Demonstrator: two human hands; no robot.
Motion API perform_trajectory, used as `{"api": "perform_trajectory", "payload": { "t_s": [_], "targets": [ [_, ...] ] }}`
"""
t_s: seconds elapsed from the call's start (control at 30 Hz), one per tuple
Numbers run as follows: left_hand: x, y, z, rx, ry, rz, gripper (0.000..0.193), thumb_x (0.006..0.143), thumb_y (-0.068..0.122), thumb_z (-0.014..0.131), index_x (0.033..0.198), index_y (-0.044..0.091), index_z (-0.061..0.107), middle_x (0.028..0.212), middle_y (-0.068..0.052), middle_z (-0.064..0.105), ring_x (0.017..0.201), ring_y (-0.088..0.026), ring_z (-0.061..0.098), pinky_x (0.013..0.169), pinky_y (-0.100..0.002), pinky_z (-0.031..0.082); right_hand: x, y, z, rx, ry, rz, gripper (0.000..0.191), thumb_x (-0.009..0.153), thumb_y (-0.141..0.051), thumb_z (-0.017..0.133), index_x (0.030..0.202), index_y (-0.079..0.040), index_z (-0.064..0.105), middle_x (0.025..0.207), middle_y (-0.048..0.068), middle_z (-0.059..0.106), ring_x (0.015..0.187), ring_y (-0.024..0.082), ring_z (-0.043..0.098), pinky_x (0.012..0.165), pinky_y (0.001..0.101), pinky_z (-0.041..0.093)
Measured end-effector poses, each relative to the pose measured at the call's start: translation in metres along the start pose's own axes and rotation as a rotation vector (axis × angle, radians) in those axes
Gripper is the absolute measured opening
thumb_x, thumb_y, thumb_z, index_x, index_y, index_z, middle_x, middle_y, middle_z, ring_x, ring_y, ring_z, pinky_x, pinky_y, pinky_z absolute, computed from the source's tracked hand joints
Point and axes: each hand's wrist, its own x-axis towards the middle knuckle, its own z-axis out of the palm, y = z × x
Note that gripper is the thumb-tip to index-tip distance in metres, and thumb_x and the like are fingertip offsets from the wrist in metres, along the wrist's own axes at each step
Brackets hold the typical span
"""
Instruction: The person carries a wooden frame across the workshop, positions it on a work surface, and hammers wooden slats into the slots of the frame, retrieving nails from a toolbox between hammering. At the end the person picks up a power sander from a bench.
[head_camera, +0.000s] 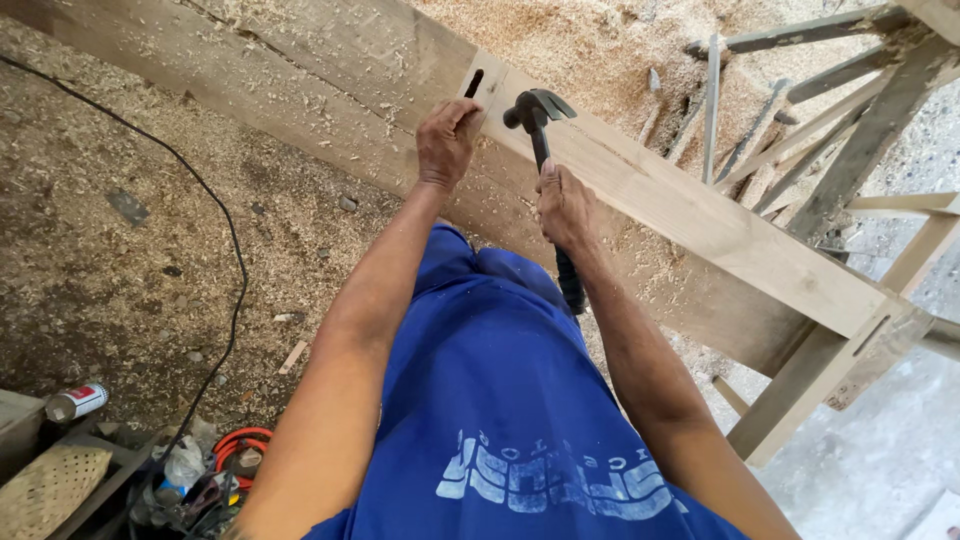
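The right hand (565, 208) grips the black handle of a claw hammer (540, 115), its head raised just above the long wooden beam (690, 215). The left hand (447, 140) is closed into a fist on the beam, beside a narrow mortise slot (474, 83), with sawdust (600, 40) beyond

floor (120, 260): dirt, strewn with sawdust | black cable (225, 225) snaking across | grey wooden frame (800, 110) at right | daylight

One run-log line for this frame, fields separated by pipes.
left hand: fist on long pale wooden beam, beside its slot | right hand: gripping black claw hammer | floor: sawdust
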Motion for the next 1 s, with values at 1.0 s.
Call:
{"api": "perform_trajectory", "payload": {
  "t_s": [1.0],
  "targets": [
    [-0.002,0.005,-0.001,0.013,0.012,0.096,0.007,0.095,0.009,0.073,0.1,0.01,0.068,0.1,-0.006,0.073,0.095,-0.029,0.07,0.082,-0.039,0.056,-0.04,-0.027,-0.025,-0.001,0.174,-0.547,0.062,0.11,-0.06,0.021,0.101,-0.009,0.055,0.065,0.001,0.052,0.045,0.011,0.044,0.038,0.0314,0.038]
  ]
}}
